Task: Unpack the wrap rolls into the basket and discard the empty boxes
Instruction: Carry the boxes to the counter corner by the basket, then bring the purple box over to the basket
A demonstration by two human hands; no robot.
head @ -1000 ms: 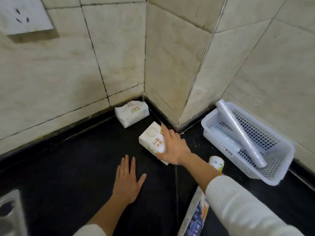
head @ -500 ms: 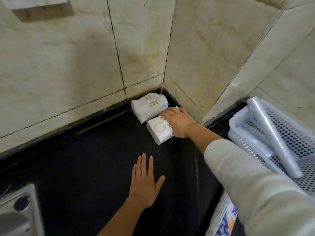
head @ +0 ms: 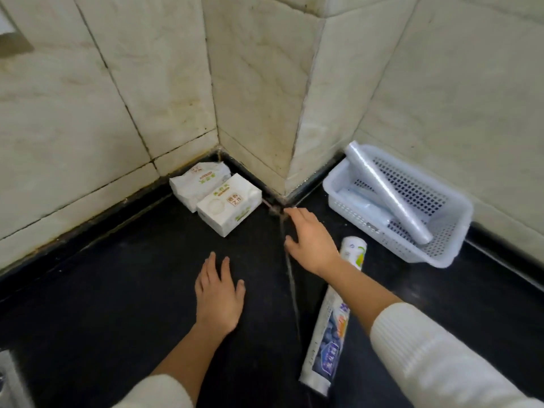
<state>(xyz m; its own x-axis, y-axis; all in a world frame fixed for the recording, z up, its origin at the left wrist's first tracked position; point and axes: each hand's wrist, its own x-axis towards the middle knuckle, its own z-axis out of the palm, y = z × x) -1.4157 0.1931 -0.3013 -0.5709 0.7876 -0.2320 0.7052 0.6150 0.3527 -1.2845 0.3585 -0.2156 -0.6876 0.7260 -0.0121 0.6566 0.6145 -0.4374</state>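
Beside the basket (head: 441, 254), both hands are empty over the black counter (head: 103, 290).

Right hand (head: 312, 242) hovers with fingers spread, grasping nothing, left of the basket; the long wrap box (head: 329, 334) lies just beneath its wrist, apart from the fingers. Left hand (head: 219, 293) rests flat, further left. One roll (head: 385, 192) leans across the basket. Two white boxes (head: 228, 206) sit in the wall corner, left of the basket.

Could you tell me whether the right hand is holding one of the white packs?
No, the right hand hovers open above the black counter, apart from the nearer white pack.
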